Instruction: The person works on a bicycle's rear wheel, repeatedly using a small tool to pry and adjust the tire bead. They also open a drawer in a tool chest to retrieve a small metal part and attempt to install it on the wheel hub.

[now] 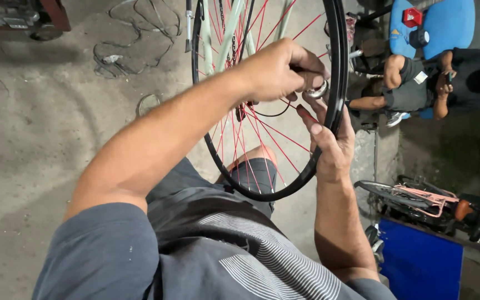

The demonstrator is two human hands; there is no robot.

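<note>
Two hands on wheel rim (337, 66) | seated person (418, 83) beyond | cables (123, 44) on floor

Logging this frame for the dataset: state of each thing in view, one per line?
Left hand: closed on a small metal tool at the spokes.
Right hand: gripping the rim.
Bicycle wheel: upright, rim bare, red spokes in place.
Cable: lying loose on the floor.
Other bicycle: lying on its side.
</note>
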